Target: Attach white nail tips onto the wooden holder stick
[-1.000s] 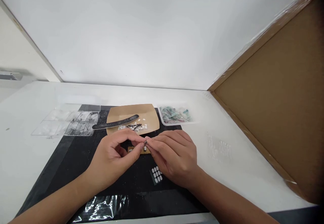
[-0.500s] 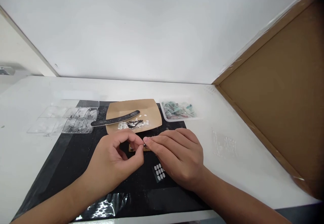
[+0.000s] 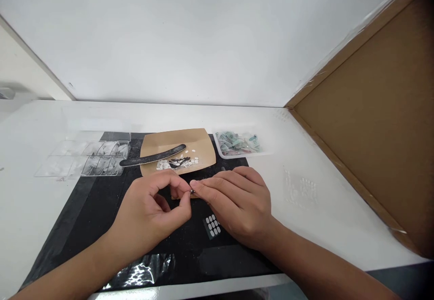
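My left hand pinches thumb and forefinger together at a tiny dark, shiny piece, too small to name. From the other side, my right hand presses its thumb and forefinger against the same spot, fingers held close together. Partly hidden behind the fingertips, a small brown strip lies on the black mat. Just below my right hand's fingers, a dark square sheet with several white oval stickers rests on the mat.
Behind my hands, a brown paper tray holds white and black scraps. A black curved nail file lies across its left edge. A clear compartment box stands left, a white tub of small packets right. A cardboard panel borders the right side.
The whole view has shifted slightly, with things sitting a little higher in the picture. Both hands keep nearly the same pinch on the tiny piece.
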{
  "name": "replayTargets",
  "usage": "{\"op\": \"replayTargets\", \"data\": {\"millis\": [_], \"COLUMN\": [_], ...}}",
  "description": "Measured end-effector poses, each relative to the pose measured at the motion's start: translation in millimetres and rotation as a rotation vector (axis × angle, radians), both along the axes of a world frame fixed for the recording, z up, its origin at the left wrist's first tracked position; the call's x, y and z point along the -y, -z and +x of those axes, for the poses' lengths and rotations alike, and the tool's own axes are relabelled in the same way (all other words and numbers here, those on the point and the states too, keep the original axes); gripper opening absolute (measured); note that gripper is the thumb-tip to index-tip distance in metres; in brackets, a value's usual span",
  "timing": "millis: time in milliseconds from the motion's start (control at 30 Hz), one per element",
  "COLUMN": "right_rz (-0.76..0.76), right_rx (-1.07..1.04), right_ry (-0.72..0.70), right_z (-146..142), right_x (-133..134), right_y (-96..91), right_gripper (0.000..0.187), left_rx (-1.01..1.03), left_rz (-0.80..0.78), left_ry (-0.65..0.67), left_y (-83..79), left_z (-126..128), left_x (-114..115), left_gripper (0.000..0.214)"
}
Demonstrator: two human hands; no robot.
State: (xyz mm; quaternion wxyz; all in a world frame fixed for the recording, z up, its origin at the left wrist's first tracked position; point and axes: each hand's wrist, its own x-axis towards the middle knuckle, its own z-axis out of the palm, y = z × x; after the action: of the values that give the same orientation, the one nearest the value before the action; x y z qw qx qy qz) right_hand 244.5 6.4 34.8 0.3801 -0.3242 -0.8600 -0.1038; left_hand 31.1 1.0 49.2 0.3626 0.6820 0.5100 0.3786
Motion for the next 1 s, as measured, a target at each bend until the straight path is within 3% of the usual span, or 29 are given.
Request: {"op": "replayTargets", "data": {"millis": [1000], "right_rz": [0.088], "right_rx": [0.026], "right_ry": [0.029], "right_z": [-0.9], "right_x": [-3.8], "right_y": [0.2], "right_gripper": [0.006], "left_rx": [-0.067], "left_rz": [0.0], "left_ry": [0.006], "left_y": [7.0], "left_z": [-3.6], "left_x": [-1.6], "left_gripper": [0.004]}}
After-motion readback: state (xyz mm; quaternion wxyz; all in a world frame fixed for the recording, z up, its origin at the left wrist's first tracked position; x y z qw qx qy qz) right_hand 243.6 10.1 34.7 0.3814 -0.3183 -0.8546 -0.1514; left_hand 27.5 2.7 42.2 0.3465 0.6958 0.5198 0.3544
